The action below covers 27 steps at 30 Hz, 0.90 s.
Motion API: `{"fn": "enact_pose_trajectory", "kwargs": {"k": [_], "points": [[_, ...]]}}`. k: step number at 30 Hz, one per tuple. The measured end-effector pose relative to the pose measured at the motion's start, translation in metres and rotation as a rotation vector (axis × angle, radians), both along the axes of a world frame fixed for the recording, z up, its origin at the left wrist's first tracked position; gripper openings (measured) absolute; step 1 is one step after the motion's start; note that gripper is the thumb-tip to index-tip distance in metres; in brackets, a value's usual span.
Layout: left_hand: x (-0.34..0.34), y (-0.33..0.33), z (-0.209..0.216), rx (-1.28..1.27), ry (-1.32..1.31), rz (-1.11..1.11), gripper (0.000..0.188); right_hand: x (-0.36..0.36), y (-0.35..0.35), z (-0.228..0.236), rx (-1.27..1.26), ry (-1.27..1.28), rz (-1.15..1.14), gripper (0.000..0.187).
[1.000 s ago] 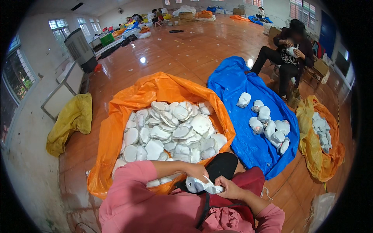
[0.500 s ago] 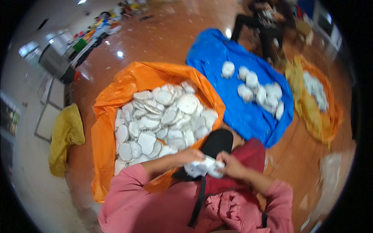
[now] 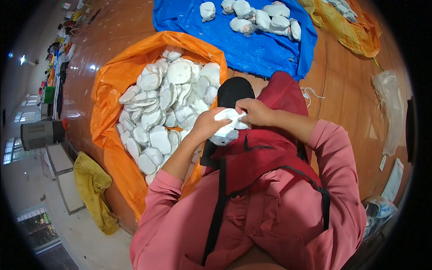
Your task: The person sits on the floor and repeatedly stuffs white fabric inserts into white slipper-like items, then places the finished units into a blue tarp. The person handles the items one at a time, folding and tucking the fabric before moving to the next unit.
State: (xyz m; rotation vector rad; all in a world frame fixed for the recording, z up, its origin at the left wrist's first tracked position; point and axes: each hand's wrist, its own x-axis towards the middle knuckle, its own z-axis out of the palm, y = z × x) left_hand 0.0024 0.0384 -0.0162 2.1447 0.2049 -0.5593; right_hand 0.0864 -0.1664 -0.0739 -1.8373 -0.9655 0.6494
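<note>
Fingers of the left hand (image 3: 208, 125) and right hand (image 3: 256, 112) are clamping on a white-and-grey soft piece (image 3: 224, 131) over the red apron (image 3: 270, 157). Left should be bracing its body; right should be easing the edge gently, not overstretching.

Small soft white plush piece (image 3: 224, 132) is showing pale grey fur at its lower end; dark red fabric apron (image 3: 256, 163) is carrying black edging and black fabric straps (image 3: 215, 225) over a plain pink ruffled long-sleeved shirt (image 3: 337, 180). Off-white flat rounded padded pieces (image 3: 155, 108) are filling a bright orange plastic sack (image 3: 105, 103), while rounded white-grey stuffed pieces (image 3: 263, 19) are showing pinkish spots against a plain blue plastic sheet (image 3: 202, 40). Crumpled sack (image 3: 92, 180) is looking mustard yellow, square floor tiles (image 3: 337, 81) glossy reddish-brown.
</note>
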Motion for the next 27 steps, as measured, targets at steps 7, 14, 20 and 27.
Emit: {"fn": "enact_pose_trajectory", "kwargs": {"k": [7, 14, 20, 27], "points": [[0.019, 0.007, -0.003, 0.157, 0.086, -0.217, 0.042, 0.005, 0.011, -0.008, 0.228, -0.265, 0.004, 0.018], [0.003, 0.013, -0.058, -0.099, 0.009, 0.088, 0.040, 0.016, 0.008, -0.006, 0.091, 0.248, 0.033, 0.023], [0.002, 0.013, -0.082, -0.531, 0.208, 0.476, 0.033, 0.020, 0.002, -0.010, 0.035, 0.232, 0.121, 0.045], [-0.003, 0.012, -0.087, -0.775, 0.275, 0.622, 0.031, 0.009, 0.012, -0.019, -0.070, 0.129, -0.040, 0.046]]}}
